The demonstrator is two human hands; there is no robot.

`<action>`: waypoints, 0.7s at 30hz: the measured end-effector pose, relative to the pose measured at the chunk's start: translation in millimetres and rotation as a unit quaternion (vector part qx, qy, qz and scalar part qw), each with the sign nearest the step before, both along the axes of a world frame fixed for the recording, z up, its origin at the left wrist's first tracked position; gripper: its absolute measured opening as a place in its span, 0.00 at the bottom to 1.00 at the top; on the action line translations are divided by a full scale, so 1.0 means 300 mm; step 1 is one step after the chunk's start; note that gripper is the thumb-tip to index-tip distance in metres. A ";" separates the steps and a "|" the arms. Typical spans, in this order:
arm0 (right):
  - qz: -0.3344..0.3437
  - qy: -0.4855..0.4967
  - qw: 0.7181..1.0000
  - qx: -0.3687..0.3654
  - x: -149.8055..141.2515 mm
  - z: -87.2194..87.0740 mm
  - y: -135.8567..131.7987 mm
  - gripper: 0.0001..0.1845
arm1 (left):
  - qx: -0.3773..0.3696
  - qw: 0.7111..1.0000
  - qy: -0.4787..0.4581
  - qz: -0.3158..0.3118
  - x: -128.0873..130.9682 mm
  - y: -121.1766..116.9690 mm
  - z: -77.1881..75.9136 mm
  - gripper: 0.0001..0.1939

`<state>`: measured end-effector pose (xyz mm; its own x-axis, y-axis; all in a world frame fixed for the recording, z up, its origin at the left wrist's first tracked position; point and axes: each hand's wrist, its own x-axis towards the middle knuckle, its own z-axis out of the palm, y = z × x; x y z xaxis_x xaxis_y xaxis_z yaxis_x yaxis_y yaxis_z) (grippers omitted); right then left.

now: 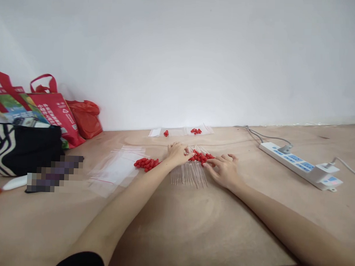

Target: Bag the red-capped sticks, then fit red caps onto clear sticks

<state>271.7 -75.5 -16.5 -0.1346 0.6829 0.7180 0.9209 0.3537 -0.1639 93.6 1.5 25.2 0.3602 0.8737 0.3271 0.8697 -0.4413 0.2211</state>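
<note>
Thin clear sticks point(190, 174) lie side by side in a row on the wooden table. Small red pieces point(198, 156) are heaped across their middle. Over the left end of this row rests my left hand point(177, 153), its fingers apart and its thumb reaching to the red pieces. My right hand point(224, 169) lies at the right end, fingers spread, with fingertips touching or close to the red pieces. Neither hand visibly holds anything. A second red heap point(146, 163) sits left of my left forearm, beside a stack of clear zip bags point(115, 171).
Two clear bags with a few red pieces point(195, 131) lie near the wall. A white power strip point(298, 164) with plugs and cables is on the right. At left are red shopping bags point(57, 115), a black striped cloth item point(28, 147) and a blurred-out dark object point(55, 175).
</note>
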 end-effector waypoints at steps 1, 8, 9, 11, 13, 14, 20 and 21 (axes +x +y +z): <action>-0.007 0.011 1.000 -0.002 0.009 -0.001 0.002 0.17 | -0.001 1.000 -0.003 0.008 0.017 0.010 -0.002 0.15; 0.002 0.028 1.000 -0.003 -0.004 -0.002 0.007 0.14 | 0.002 0.998 -0.036 0.053 0.071 0.052 -0.018 0.12; 0.005 0.029 1.000 -0.002 -0.006 -0.005 0.008 0.14 | 0.009 0.997 -0.045 0.060 0.064 0.050 -0.015 0.11; 0.012 0.033 0.999 0.001 -0.006 -0.012 0.011 0.13 | 0.024 0.995 -0.061 0.071 0.033 0.032 -0.005 0.10; 0.020 0.043 0.999 0.008 -0.005 -0.019 0.017 0.13 | 0.049 0.994 -0.078 0.066 -0.021 -0.005 0.002 0.09; 0.027 0.048 0.998 0.014 -0.005 -0.022 0.019 0.14 | 0.064 0.993 -0.086 0.057 -0.056 -0.030 0.003 0.08; 0.101 -0.021 0.994 0.045 -0.044 -0.011 0.003 0.25 | 0.197 0.970 -0.091 -0.110 -0.267 -0.206 -0.045 0.06; 0.118 -0.044 0.991 0.042 -0.054 -0.007 -0.004 0.25 | 0.208 0.967 -0.079 -0.129 -0.288 -0.227 -0.057 0.05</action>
